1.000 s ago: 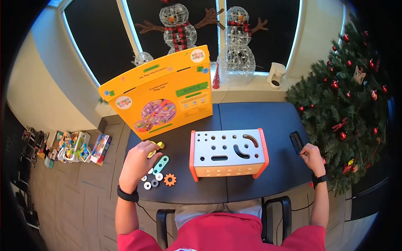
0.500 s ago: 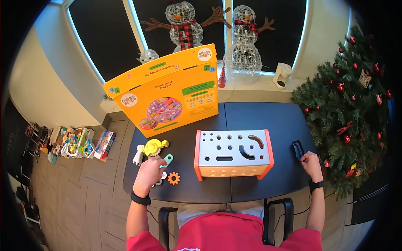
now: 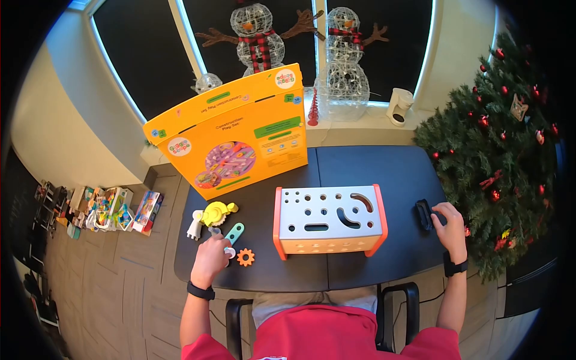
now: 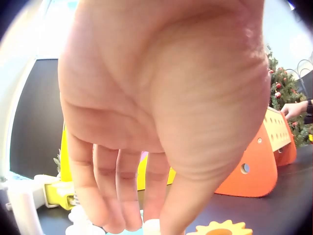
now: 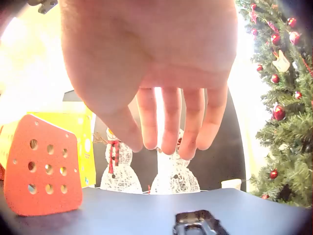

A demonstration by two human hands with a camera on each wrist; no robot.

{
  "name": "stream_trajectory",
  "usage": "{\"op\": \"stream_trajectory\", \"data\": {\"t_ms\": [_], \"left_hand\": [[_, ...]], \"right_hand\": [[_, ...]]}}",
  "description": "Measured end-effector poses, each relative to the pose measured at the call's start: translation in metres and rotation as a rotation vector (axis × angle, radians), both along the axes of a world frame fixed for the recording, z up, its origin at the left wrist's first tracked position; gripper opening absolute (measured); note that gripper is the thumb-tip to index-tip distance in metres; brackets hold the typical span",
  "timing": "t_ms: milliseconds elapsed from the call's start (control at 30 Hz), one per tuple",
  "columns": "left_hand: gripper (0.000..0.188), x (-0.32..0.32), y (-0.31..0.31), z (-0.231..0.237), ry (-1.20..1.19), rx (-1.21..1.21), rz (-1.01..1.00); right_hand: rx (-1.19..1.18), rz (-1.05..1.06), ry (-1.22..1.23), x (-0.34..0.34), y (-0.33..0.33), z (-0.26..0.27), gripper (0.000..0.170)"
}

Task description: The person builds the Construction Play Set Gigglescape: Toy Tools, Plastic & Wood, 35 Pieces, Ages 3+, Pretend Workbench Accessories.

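My left hand (image 3: pixel 210 258) reaches down over the small pieces at the table's left, its thumb and index fingertip around a small white round piece (image 4: pixel 151 225). Beside it lie a teal strip with holes (image 3: pixel 234 233) and an orange gear (image 3: pixel 245 257). Yellow toy pieces (image 3: pixel 217 213) and a white piece (image 3: pixel 195 225) sit just beyond that hand. At the right edge, my right hand (image 3: pixel 450 233) hovers with fingers extended, holding nothing, next to a black open-framed object (image 3: pixel 423 215). That object shows below the fingertips in the right wrist view.
A toy workbench with a grey holed top (image 3: pixel 330 210) and orange sides stands mid-table. Behind it on the left rises a big yellow play set box (image 3: pixel 240 135). A decorated tree (image 3: pixel 492 156) borders the table's right side. Wire snowmen (image 3: pixel 348 72) stand by the window.
My left hand has come away from the yellow pieces, nearer to me, onto the small white pieces. The right hand's fingers have opened out beside the black object.
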State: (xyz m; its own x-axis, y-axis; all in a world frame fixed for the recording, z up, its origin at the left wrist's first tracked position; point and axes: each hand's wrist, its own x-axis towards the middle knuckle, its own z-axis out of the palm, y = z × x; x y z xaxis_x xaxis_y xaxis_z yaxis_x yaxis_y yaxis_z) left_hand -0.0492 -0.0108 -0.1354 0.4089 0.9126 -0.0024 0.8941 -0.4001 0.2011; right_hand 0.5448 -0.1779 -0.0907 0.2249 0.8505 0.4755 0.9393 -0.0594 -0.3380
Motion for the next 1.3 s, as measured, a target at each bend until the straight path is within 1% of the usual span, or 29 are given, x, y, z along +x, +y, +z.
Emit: {"op": "stream_trajectory", "data": {"t_ms": [33, 67, 167, 300, 367, 400, 467, 533, 600, 633, 700, 733, 800, 833, 900, 933, 1000, 1067, 1133, 1167, 1233, 1267, 1300], "left_hand": [[0.014, -0.001, 0.001, -0.004, 0.002, -0.015, 0.022], [0.013, -0.003, 0.001, -0.007, 0.004, -0.030, 0.046], [0.012, -0.006, 0.003, -0.012, -0.007, -0.048, 0.046], [0.011, -0.006, 0.002, 0.000, -0.002, -0.066, 0.065], [0.012, -0.006, -0.001, 0.009, -0.124, -0.029, 0.058], [0.012, -0.005, -0.002, 0.014, -0.123, -0.029, 0.056], [0.012, 0.001, -0.006, 0.032, -0.263, 0.074, 0.025], [0.009, 0.012, -0.010, 0.052, -0.295, 0.077, 0.050], [0.015, 0.016, -0.011, 0.060, -0.394, 0.266, -0.048], [0.015, 0.021, -0.013, 0.066, -0.395, 0.267, -0.046], [0.017, 0.033, -0.019, 0.078, -0.500, 0.323, -0.047], [0.017, 0.039, -0.020, 0.082, -0.501, 0.324, -0.046], [0.022, 0.049, -0.023, 0.088, -0.647, 0.386, -0.058], [0.022, 0.053, -0.026, 0.091, -0.647, 0.388, -0.059], [0.025, 0.064, -0.030, 0.095, -0.742, 0.373, -0.096], [0.025, 0.070, -0.030, 0.095, -0.744, 0.374, -0.098], [0.027, 0.082, -0.031, 0.093, -0.895, 0.308, -0.178], [0.028, 0.095, -0.033, 0.093, -0.959, 0.213, -0.222], [0.025, 0.105, -0.033, 0.096, -0.917, 0.237, -0.315], [0.025, 0.110, -0.034, 0.097, -0.917, 0.237, -0.315], [0.024, 0.120, -0.036, 0.098, -0.963, 0.127, -0.364], [0.024, 0.125, -0.036, 0.099, -0.964, 0.127, -0.364], [0.024, 0.130, -0.036, 0.099, -0.962, 0.139, -0.409]], "right_hand": [[0.055, 0.041, -0.005, -0.008, 0.002, 0.007, 0.016], [0.055, 0.039, -0.006, -0.015, 0.004, 0.013, 0.016], [0.102, 0.120, 0.032, -0.034, 0.010, 0.027, 0.016], [0.158, 0.162, 0.020, -0.061, 0.017, 0.046, 0.016], [0.177, 0.184, 0.014, -0.072, 0.020, 0.054, 0.016], [0.196, 0.209, 0.009, -0.078, 0.021, 0.056, 0.017], [0.214, 0.219, 0.001, -0.087, 0.025, 0.061, 0.018], [0.222, 0.262, -0.008, -0.096, 0.028, 0.066, 0.018], [0.218, 0.272, -0.007, -0.102, 0.030, 0.068, 0.019], [0.213, 0.283, -0.006, -0.105, 0.032, 0.070, 0.019], [0.212, 0.311, 0.001, -0.113, 0.034, 0.073, 0.019], [0.210, 0.336, 0.011, -0.117, 0.036, 0.074, 0.019], [0.211, 0.366, 0.010, -0.126, 0.039, 0.076, 0.019], [0.211, 0.394, 0.009, -0.130, 0.041, 0.077, 0.020], [0.219, 0.424, 0.010, -0.139, 0.045, 0.080, 0.021], [0.224, 0.455, 0.012, -0.144, 0.047, 0.082, 0.022], [0.221, 0.487, 0.007, -0.153, 0.050, 0.086, 0.024], [0.198, 0.564, 0.025, -0.162, 0.053, 0.087, 0.026], [0.200, 0.592, 0.016, -0.168, 0.057, 0.086, 0.027], [0.203, 0.631, 0.013, -0.173, 0.059, 0.087, 0.028], [0.206, 0.671, 0.008, -0.182, 0.061, 0.089, 0.029], [0.205, 0.703, 0.027, -0.185, 0.062, 0.089, 0.030], [0.205, 0.735, 0.046, -0.189, 0.063, 0.089, 0.031]]}}
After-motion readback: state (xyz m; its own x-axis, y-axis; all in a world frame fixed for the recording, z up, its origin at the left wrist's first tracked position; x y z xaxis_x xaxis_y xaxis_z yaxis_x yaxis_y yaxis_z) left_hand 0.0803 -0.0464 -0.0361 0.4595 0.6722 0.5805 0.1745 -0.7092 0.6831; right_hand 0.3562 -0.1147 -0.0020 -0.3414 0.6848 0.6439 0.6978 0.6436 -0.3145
